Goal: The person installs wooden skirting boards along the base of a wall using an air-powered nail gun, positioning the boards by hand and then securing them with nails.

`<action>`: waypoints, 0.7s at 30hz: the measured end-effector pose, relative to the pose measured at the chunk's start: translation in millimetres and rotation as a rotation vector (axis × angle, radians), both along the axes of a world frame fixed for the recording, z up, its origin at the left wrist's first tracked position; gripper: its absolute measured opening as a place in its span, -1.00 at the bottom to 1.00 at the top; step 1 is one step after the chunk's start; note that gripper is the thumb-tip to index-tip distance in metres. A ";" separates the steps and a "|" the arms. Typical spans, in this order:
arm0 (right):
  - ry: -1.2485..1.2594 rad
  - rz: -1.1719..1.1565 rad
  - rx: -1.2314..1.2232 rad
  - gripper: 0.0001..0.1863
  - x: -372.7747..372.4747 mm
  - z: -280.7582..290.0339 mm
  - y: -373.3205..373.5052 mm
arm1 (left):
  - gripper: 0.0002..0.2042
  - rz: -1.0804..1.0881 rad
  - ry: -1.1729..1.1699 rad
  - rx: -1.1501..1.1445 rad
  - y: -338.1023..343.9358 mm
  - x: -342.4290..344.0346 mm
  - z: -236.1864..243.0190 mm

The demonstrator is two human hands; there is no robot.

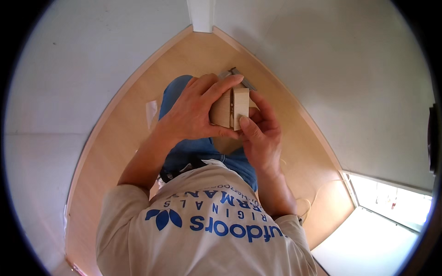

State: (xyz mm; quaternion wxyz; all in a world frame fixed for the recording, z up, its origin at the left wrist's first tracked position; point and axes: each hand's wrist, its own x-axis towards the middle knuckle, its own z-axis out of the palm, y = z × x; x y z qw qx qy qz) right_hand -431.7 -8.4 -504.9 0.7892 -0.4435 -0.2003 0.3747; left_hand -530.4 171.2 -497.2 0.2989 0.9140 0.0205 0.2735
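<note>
My left hand [195,108] is wrapped round a light wooden block [220,112], fingers over its top and thumb side along the lower edge. A narrower pale wooden piece [241,103] stands against the block's right side, with a dark gap between them. My right hand [260,131] grips this piece, thumb on its face and fingers behind it. Just beyond the hands lies a grey metal object [245,81], partly hidden and too unclear to name.
I am low over a wood-coloured floor [115,165] between pale walls [55,83] meeting at a white post [201,14]. A white scrap [151,112] lies left of my jeans. A yellowish cord [317,193] lies right, near a bright opening [386,193] and white panel [363,241].
</note>
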 end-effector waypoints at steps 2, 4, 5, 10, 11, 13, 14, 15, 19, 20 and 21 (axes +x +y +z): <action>-0.039 -0.020 -0.032 -0.35 -2.2 -0.7 2.7 | 0.11 -0.008 -0.060 0.007 4.1 1.7 -1.4; -0.062 -0.038 -0.043 -0.33 -2.7 -2.5 6.6 | 0.08 -0.010 -0.100 0.065 10.5 3.5 -3.8; -0.088 -0.057 -0.052 -0.33 -3.1 -4.0 8.8 | 0.06 -0.011 -0.119 0.093 13.6 5.0 -5.1; -0.176 -0.121 -0.089 -0.31 -2.1 -7.5 19.8 | -0.01 -0.011 -0.167 0.109 27.0 16.1 -10.9; -0.193 -0.127 -0.090 -0.31 -0.2 -7.5 22.8 | -0.02 -0.014 -0.165 0.117 31.0 19.1 -12.3; -0.226 -0.140 -0.095 -0.31 2.8 -7.8 28.1 | -0.05 -0.011 -0.195 0.123 36.3 25.0 -14.7; -0.229 -0.148 -0.109 -0.31 3.9 -8.4 30.3 | -0.06 -0.011 -0.210 0.126 38.8 27.6 -15.6; -0.232 -0.156 -0.121 -0.31 5.1 -9.1 32.5 | -0.07 -0.015 -0.237 0.125 42.0 30.2 -15.9; -0.160 -0.165 -0.065 -0.31 6.0 -12.5 41.7 | -0.10 -0.042 -0.307 0.108 54.1 37.1 -19.3; -0.214 -0.172 -0.112 -0.31 5.0 -12.7 44.7 | -0.10 -0.044 -0.310 0.100 58.1 36.0 -22.0; -0.269 -0.177 -0.158 -0.31 3.9 -11.5 47.1 | -0.12 -0.029 -0.308 0.126 62.1 34.0 -23.3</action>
